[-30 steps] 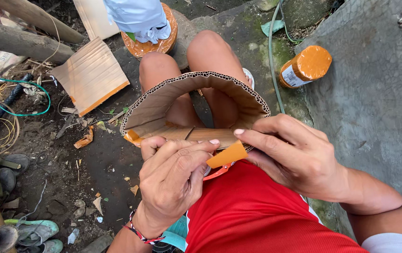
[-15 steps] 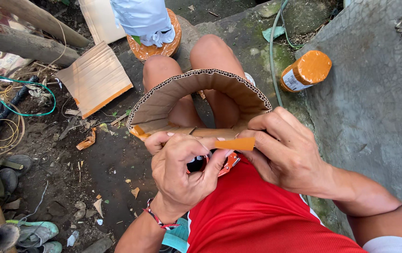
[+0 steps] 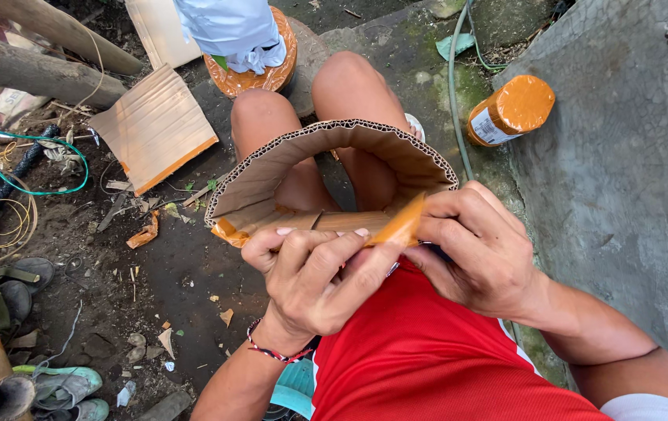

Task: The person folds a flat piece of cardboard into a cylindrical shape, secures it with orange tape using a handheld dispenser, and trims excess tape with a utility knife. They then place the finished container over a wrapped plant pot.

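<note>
Corrugated cardboard strip (image 3: 326, 168), bent into an open loop, is sitting directly above the fingers (image 3: 326, 257) of both hands, arching away from them over the person's bare knees. The left hand (image 3: 314, 273) is curling closed around the near, flat run of the strip, its fingers wrapping over the top edge and its thumb lying under it. The right hand (image 3: 478, 249) is closing too, its thumb and forefinger pinching an orange tape tab (image 3: 400, 226) at the loop's right-hand corner, just where the two hands are meeting. Neither hand is showing any open gap; both are gripping tight. More orange tape is showing at the loop's left corner, just beyond the left fingers.

Farther out from the fingers, past the knees, an orange basket-like piece (image 3: 260, 74) with a pale cloth on it is standing on the ground. Well off to the right of the right fingers, an orange roll (image 3: 513, 109) is lying on the concrete slab (image 3: 622, 179). To the left of the left fingers, apart from them, a flat cardboard sheet (image 3: 155, 129) is lying on the dirt.
</note>
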`<state>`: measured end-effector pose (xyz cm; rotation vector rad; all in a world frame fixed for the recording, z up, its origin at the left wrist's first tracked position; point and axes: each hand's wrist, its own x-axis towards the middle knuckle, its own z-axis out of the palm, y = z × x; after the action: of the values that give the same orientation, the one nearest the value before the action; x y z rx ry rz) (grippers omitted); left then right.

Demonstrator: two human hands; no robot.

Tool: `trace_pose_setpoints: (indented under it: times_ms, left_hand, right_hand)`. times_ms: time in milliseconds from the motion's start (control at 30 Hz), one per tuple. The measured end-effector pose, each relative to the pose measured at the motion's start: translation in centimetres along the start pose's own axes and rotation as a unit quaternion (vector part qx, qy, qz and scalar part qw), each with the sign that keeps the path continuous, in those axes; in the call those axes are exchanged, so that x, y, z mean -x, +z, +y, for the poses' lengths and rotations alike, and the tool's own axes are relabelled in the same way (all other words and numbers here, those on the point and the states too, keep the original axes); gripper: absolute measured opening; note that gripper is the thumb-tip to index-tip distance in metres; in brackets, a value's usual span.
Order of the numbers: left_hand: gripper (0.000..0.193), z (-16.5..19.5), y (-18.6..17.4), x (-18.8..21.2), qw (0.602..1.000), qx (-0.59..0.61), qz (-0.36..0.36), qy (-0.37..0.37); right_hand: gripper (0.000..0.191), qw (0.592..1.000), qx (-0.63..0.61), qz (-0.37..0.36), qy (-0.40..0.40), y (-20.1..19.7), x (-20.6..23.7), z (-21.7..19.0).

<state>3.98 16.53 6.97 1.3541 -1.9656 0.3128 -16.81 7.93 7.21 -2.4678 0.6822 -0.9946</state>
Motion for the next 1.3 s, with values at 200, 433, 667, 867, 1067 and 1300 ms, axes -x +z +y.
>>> trace_pose_setpoints:
  times_ms: [200,433,667,867,1067,1300]
  left_hand:
    - [0.035,0.7,-1.3,-1.1,0.997,-0.016,-0.070,-0.042]
    - [0.022,0.9,-2.3,-3.6,0.990,0.010,-0.136,-0.047]
    - [0.013,0.0,-3.0,-5.2,0.976,0.049,-0.212,-0.020]
    - [0.006,-2.3,-2.7,-6.9,0.965,0.064,-0.253,0.029]
    - [0.014,-3.5,-2.4,-8.0,0.970,0.080,-0.227,0.042]
    - [0.021,-5.6,-3.0,-9.7,0.978,0.084,-0.186,-0.053]
  right_hand:
    - [0.038,0.998,-0.050,0.028,0.025,0.2,-0.2,0.1]
    - [0.040,0.999,-0.015,-0.034,0.027,-0.6,-0.9,-0.2]
    - [0.025,0.987,0.109,-0.115,-0.015,-2.4,-1.8,-0.6]
    - [0.022,0.986,0.142,-0.074,-0.043,-1.9,-3.1,-0.3]
    - [0.016,0.981,0.148,-0.094,-0.086,-0.9,-3.3,2.8]
    - [0.085,0.995,0.019,0.089,-0.037,4.7,-3.1,6.4]
